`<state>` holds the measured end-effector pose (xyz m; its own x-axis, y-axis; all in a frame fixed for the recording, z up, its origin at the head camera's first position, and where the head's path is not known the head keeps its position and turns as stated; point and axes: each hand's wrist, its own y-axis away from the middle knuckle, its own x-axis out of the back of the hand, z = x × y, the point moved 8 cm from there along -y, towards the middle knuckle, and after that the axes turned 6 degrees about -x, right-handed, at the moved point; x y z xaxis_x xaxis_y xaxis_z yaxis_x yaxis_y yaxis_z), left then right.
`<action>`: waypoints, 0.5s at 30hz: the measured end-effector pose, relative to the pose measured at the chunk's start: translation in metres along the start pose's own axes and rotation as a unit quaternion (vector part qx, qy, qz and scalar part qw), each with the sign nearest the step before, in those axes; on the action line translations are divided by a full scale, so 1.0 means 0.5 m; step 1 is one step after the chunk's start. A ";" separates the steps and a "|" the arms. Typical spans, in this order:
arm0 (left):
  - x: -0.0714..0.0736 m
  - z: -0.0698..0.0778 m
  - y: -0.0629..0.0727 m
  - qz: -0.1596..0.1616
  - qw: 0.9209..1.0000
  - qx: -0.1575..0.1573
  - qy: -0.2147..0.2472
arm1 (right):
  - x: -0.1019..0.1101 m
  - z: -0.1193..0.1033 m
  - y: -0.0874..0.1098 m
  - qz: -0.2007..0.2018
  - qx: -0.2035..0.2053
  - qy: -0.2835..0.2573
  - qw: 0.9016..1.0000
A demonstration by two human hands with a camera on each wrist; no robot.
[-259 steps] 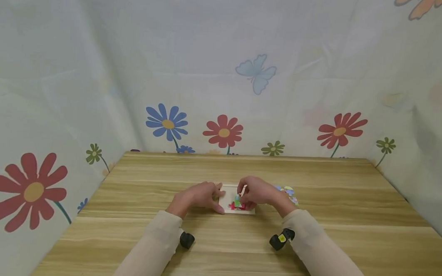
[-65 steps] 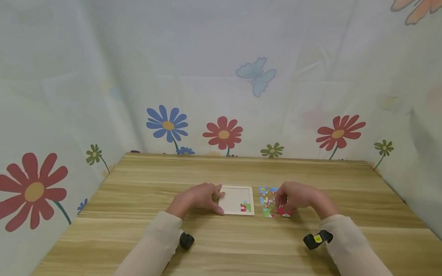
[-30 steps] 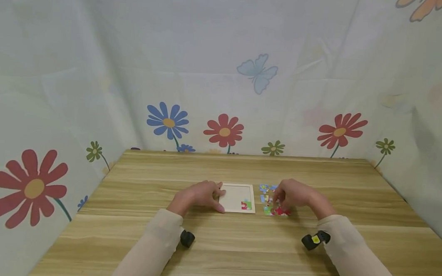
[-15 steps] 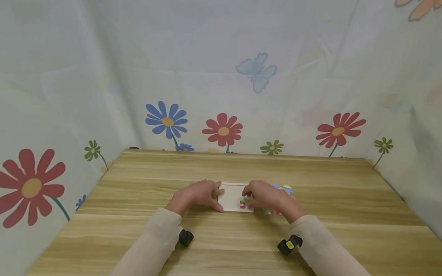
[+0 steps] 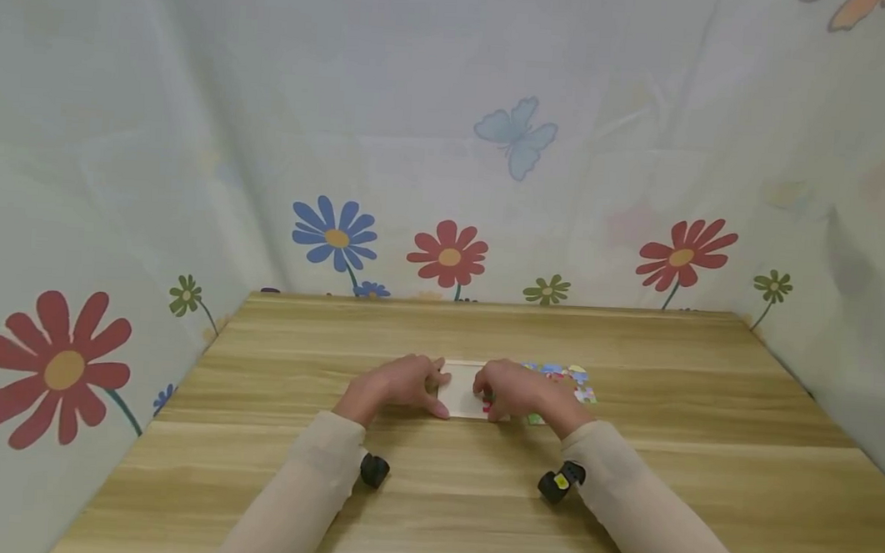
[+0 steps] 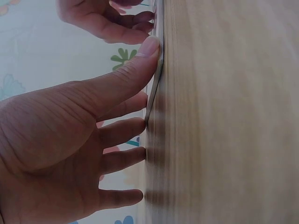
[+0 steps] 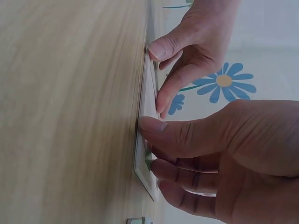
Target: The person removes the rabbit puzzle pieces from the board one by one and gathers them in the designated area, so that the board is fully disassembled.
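A pale, shallow wooden puzzle tray [image 5: 461,392] lies flat on the table. My left hand [image 5: 401,381] steadies its left side, thumb pressing the near corner and fingers spread, as the left wrist view shows on the tray's edge [image 6: 155,86]. Over the tray's near right part, my right hand [image 5: 517,389] has thumb and fingertips brought together on a jigsaw piece, mostly hidden by the fingers. Some red of the puzzle pieces [image 5: 487,405] shows beneath that hand. In the right wrist view a bit of green piece [image 7: 148,163] shows by the fingertips.
Several loose, colourful jigsaw pieces [image 5: 581,377] lie on the table right of the tray, partly behind my right hand and wrist. The wooden table [image 5: 445,510] ends at a hanging cloth [image 5: 388,165] printed with flowers and a butterfly.
My right hand has moved left from the loose pieces onto the tray's near right part, over the red and green pieces there. The left hand keeps its place on the tray.
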<state>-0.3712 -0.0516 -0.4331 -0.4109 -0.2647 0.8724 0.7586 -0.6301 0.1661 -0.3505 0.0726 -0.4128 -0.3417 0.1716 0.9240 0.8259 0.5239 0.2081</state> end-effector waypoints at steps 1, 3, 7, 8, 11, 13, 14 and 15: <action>0.001 0.001 0.000 0.000 1.000 0.000 0.003 | 0.000 0.001 0.000 -0.001 -0.001 -0.003 1.000; 0.001 0.001 0.000 -0.001 1.000 0.003 0.007 | -0.001 0.004 0.000 -0.006 -0.005 -0.010 1.000; -0.001 0.002 0.002 0.000 1.000 0.006 0.012 | -0.003 0.007 0.002 -0.008 -0.005 -0.015 1.000; -0.001 0.002 0.003 0.001 1.000 0.005 0.010 | -0.003 0.007 0.002 -0.008 -0.005 -0.014 1.000; -0.003 0.003 0.003 0.002 1.000 0.001 0.007 | -0.003 0.008 0.004 -0.006 -0.005 -0.013 1.000; -0.001 0.004 0.003 0.004 1.000 0.000 0.007 | -0.002 0.007 0.005 -0.005 -0.003 -0.017 1.000; 0.000 0.004 0.003 0.006 1.000 0.000 0.007 | -0.001 0.006 0.005 -0.004 -0.001 -0.018 1.000; 0.001 0.003 0.003 0.007 1.000 0.002 0.008 | 0.000 0.005 0.006 -0.003 0.000 -0.019 1.000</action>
<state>-0.3695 -0.0515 -0.4318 -0.4081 -0.2843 0.8675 0.7662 -0.6233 0.1562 -0.3493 0.0761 -0.4128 -0.3628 0.1995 0.9103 0.8235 0.5258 0.2129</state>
